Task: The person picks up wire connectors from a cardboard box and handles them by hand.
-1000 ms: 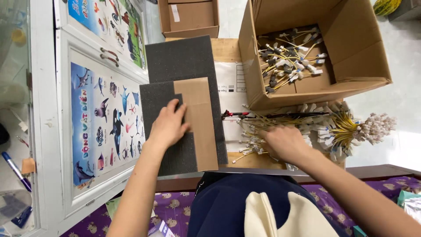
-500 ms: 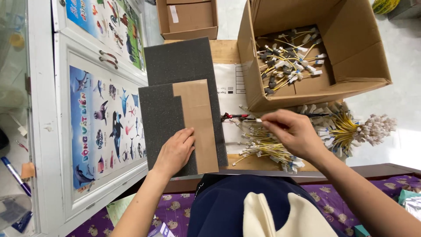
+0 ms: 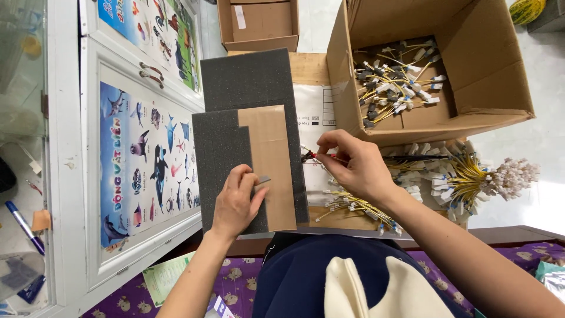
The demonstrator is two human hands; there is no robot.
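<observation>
A home used for piecework assembly. Left of the left hand (image 3: 238,200), a white cabinet (image 3: 76,176) carries children's sea-animal posters (image 3: 144,159). Beyond the right hand (image 3: 353,165), an open carton (image 3: 488,76) holds yellow cable pieces (image 3: 394,82); more cables (image 3: 465,176) are heaped on the bench (image 3: 306,68).

The left hand (image 3: 238,200) rests on the foam pad (image 3: 220,159), pinching a small grey piece. The right hand (image 3: 353,165) pinches a red-tipped wire (image 3: 312,156) beside the box (image 3: 494,106).
</observation>
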